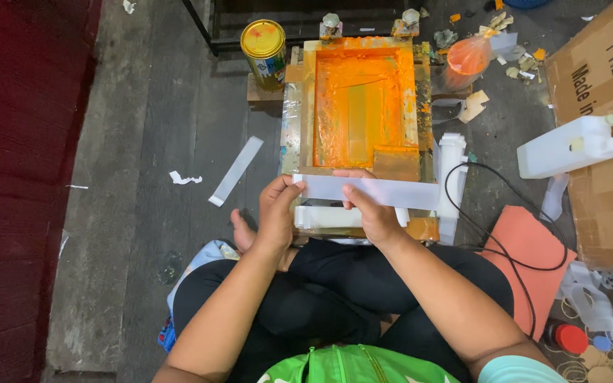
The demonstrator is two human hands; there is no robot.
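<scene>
a: where's the white strip (370, 190) relative to the fingers?

b: it lies crosswise at the near edge of the orange screen frame (360, 106), stretched left to right. the left hand (276, 213) pinches its left end, thumb on top and fingers closed under it. the right hand (370, 209) grips it nearer the middle, fingers curled over the far edge and thumb on the near side; the right part of the strip runs free past that hand.

a: anything under it?

b: a small stack of white strips (328, 216) just near of it, between the two hands.

a: packages and labels around?

b: a yellow-lidded tin can (264, 50) with a coloured label stands far left of the frame. a brown cardboard box (604, 128) with dark print sits far right, and a white plastic jerrycan (565, 147) lies against it. a clear bag of orange ink (468, 57) is far right of the frame. a salmon-coloured sheet (526, 259) lies near right with a black cable (505, 213) looping over it. a loose white strip (236, 170) lies on the floor (150, 142) to the left.

a: and the arms?

b: both forearms reach forward from the crossed legs and converge, wrists bent slightly down, backs of the hands up.
</scene>
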